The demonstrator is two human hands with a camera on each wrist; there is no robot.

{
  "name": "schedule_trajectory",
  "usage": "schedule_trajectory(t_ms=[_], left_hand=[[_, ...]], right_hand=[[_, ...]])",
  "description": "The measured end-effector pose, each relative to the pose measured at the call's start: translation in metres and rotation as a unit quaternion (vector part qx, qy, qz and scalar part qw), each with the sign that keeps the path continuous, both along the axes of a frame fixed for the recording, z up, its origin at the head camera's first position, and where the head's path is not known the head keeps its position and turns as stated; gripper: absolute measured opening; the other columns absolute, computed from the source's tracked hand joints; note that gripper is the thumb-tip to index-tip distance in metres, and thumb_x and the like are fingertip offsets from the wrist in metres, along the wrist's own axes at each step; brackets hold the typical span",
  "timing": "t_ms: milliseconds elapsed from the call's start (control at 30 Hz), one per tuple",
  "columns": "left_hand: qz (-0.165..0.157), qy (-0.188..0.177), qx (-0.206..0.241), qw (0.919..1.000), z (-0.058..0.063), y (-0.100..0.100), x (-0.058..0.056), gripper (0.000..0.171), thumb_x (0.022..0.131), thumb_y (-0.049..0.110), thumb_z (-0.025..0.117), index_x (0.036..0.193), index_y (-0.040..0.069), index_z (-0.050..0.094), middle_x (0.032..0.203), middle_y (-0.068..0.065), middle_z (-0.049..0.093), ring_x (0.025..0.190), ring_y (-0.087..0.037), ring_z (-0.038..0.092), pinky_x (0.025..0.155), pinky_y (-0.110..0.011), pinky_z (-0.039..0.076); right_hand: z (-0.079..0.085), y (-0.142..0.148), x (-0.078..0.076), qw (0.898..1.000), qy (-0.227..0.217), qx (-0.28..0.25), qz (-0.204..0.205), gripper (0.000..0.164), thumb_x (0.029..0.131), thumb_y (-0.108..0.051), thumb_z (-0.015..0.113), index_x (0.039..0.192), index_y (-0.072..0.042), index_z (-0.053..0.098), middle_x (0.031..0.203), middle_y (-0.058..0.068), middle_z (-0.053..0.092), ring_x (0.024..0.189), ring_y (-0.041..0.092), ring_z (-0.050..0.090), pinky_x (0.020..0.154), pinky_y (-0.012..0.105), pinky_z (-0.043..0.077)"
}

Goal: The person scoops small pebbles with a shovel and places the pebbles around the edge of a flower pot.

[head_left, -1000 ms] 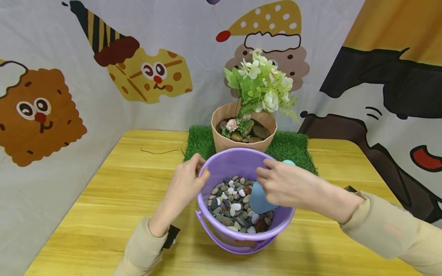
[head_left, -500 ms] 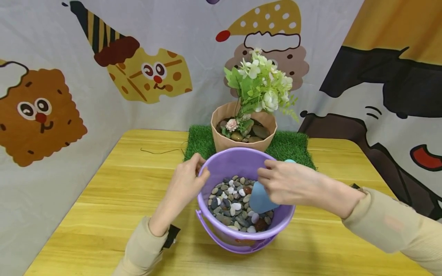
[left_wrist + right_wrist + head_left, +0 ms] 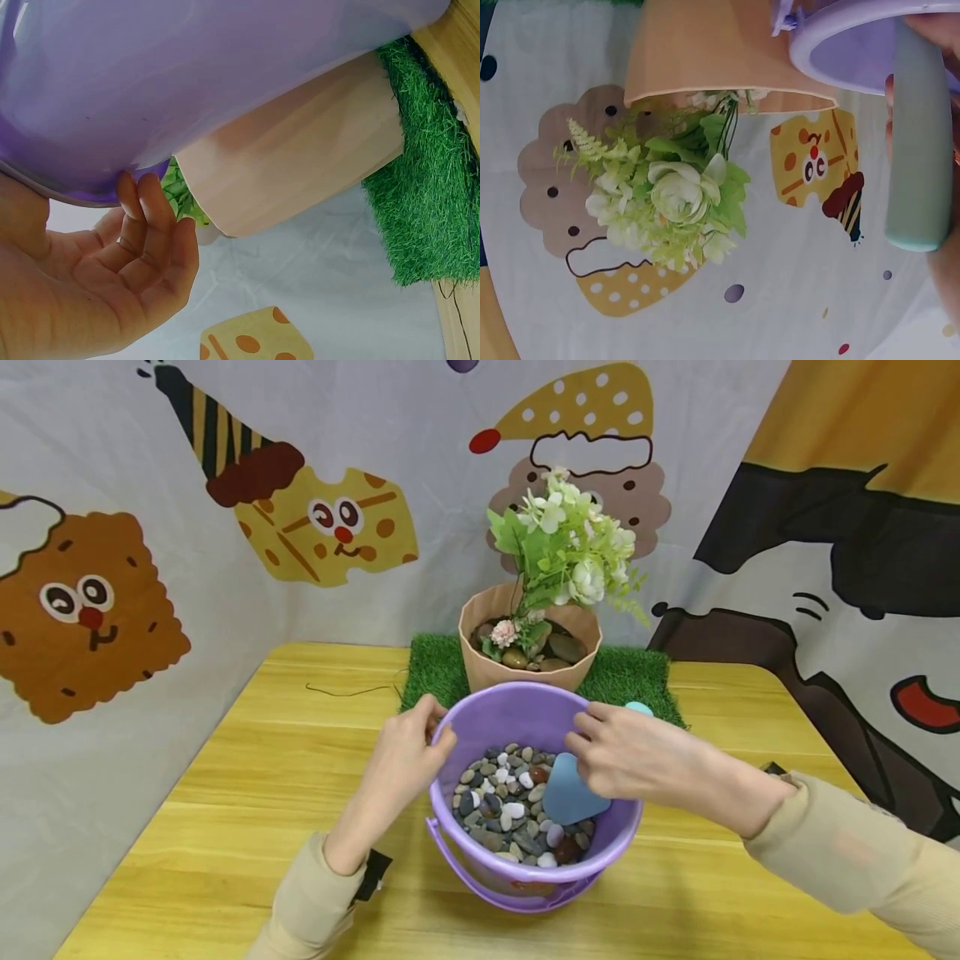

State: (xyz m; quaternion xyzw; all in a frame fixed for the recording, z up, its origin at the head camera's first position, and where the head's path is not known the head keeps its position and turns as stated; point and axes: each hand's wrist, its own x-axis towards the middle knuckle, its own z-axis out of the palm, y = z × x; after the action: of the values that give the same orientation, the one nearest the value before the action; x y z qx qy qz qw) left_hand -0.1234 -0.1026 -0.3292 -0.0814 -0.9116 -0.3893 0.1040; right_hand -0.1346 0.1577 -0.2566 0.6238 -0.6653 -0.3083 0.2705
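Observation:
A purple bucket (image 3: 510, 710) stands on the table with mixed pebbles (image 3: 498, 839) in its bottom, grey, white and reddish brown. My left hand (image 3: 405, 747) holds its rim at the left side, thumb inside the wall; the left wrist view has the fingertips at the outside of the bucket (image 3: 187, 67). From the right, my right hand (image 3: 637, 756) reaches over the rim and grips a toy shovel (image 3: 573, 793). Its blue blade points down onto the pebbles, and its pale teal handle (image 3: 919, 150) sticks out past the hand in the right wrist view.
Behind the bucket, a peach flowerpot (image 3: 487, 672) with white flowers (image 3: 585, 543) and stones stands on a green turf mat (image 3: 645, 681). The bucket's handle (image 3: 502, 897) hangs down in front. A thin dark wire (image 3: 348, 692) lies at the left on the wooden table (image 3: 247, 810).
My right hand has shifted slightly to the right, and the shovel blade has moved a little the same way. The left hand and the bucket look the same.

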Motion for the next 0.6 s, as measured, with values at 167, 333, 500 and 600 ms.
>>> schedule_trajectory(t_ms=[167,333,500,600], left_hand=[[0.000,0.005,0.001,1.0000,-0.001,0.000,-0.001,0.015,0.083,0.007,0.059,0.097,0.002,0.060,0.074,-0.008,0.063,0.055,-0.012,0.053,0.044,-0.017,0.045],[0.000,0.012,0.000,0.9999,-0.001,0.000,0.000,0.014,0.083,0.007,0.059,0.096,0.003,0.060,0.073,-0.008,0.063,0.055,-0.012,0.052,0.044,-0.018,0.045],[0.003,0.018,-0.003,0.9998,-0.001,0.000,0.000,0.012,0.083,0.008,0.059,0.094,0.005,0.060,0.073,-0.007,0.063,0.056,-0.012,0.053,0.045,-0.019,0.046],[0.005,0.013,-0.002,0.9999,-0.001,0.001,0.000,0.012,0.083,0.009,0.058,0.094,0.005,0.060,0.074,-0.007,0.064,0.057,-0.013,0.054,0.046,-0.020,0.046]], right_hand=[[0.003,-0.001,0.002,0.999,-0.019,0.025,-0.004,0.015,0.070,-0.018,0.067,0.058,-0.018,0.059,0.064,-0.002,0.051,0.061,0.017,0.042,0.057,0.028,0.037],[0.004,0.000,-0.001,0.999,-0.045,0.015,0.012,0.015,0.074,-0.020,0.068,0.061,-0.018,0.060,0.067,-0.002,0.054,0.061,0.016,0.044,0.056,0.027,0.039],[-0.001,0.002,-0.006,0.998,-0.068,0.002,0.014,0.015,0.074,-0.019,0.069,0.062,-0.017,0.060,0.067,-0.003,0.056,0.062,0.014,0.046,0.057,0.026,0.042],[-0.008,0.002,-0.009,0.997,-0.079,-0.001,0.010,0.015,0.075,-0.020,0.068,0.062,-0.018,0.061,0.066,-0.004,0.056,0.061,0.014,0.046,0.057,0.026,0.042]])
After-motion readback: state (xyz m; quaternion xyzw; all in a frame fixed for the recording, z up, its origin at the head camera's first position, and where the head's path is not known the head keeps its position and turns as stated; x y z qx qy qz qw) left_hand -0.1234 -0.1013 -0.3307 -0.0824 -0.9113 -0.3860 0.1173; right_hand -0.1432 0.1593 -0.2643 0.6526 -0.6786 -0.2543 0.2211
